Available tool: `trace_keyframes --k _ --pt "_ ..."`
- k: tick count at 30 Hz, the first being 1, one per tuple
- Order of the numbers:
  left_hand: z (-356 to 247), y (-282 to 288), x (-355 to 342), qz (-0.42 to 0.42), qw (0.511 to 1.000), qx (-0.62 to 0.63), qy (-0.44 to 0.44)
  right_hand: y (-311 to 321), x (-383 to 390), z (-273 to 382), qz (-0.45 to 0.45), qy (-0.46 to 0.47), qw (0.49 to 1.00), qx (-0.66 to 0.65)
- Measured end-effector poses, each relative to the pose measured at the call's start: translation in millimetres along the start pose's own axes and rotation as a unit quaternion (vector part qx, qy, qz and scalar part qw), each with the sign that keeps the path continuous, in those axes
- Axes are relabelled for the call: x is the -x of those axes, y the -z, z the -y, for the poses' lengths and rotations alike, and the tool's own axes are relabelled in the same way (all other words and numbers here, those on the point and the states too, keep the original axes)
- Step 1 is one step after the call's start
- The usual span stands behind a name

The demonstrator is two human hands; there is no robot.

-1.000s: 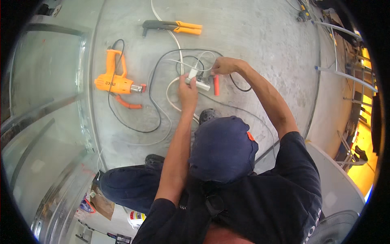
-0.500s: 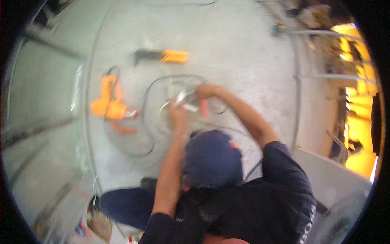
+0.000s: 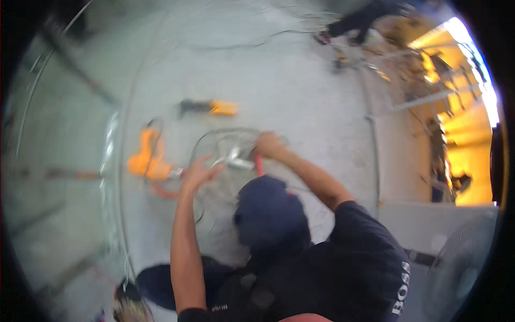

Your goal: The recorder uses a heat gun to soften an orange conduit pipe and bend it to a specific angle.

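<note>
My left hand (image 3: 199,175) is raised over the grey floor, fingers spread and apart, with nothing visible in it. To its right is a shiny metal piece (image 3: 236,160), too blurred to name. My right hand (image 3: 270,146) is closed round a tool with a red handle (image 3: 259,164); the handle sticks out below the fingers, and blur hides the tool's kind. A dark cable (image 3: 214,132) loops on the floor around both hands. Left of my left hand lies an orange power tool (image 3: 147,158), its metal nose pointing toward that hand.
Beyond my hands lies a yellow-and-black tool (image 3: 209,108). My bent knee (image 3: 272,212) rises just below the work. A greenish panel with dark bars (image 3: 70,174) borders the left. At the far right, a person's legs (image 3: 359,22) stand near metal rails (image 3: 424,100).
My left hand has come away from the metal piece, leftward, and its fingers have opened. My right hand still grips the red-handled tool. The view has shifted, so floor things appear lower.
</note>
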State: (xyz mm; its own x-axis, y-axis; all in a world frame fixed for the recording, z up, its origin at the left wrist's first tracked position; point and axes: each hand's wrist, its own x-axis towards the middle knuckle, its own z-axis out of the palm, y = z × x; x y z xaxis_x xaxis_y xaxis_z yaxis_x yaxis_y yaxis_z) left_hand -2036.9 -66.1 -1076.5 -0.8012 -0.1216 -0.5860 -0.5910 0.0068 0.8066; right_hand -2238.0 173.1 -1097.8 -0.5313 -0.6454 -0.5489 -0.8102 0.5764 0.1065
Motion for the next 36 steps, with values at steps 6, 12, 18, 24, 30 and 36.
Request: trace_keyframes --k 6,12,18,24,30,36 --pt "-31.2 107.3 105.8 -0.051 0.999 0.009 0.010 61.8 6.9 48.8 0.077 0.056 0.995 -0.013" --pt "-53.2 149.9 212.2 -0.113 0.971 -0.187 0.093 33.5 -50.1 130.3 0.182 0.269 0.945 -0.043" --pt "-68.7 148.0 251.6 -0.166 0.894 -0.417 -0.006 93.7 -129.2 189.4 0.200 0.264 0.914 0.235" --pt "-79.5 147.7 317.9 -0.281 0.881 -0.378 0.042 122.2 -124.2 328.7 0.066 0.239 0.968 0.045" --pt "-95.6 152.5 303.9 -0.262 0.890 -0.368 0.068 34.3 -131.6 342.1 -0.146 0.051 0.963 -0.220" --pt "-88.9 159.9 297.6 -0.231 0.897 -0.366 0.086 74.7 -131.0 309.6 -0.089 0.071 0.982 -0.150"
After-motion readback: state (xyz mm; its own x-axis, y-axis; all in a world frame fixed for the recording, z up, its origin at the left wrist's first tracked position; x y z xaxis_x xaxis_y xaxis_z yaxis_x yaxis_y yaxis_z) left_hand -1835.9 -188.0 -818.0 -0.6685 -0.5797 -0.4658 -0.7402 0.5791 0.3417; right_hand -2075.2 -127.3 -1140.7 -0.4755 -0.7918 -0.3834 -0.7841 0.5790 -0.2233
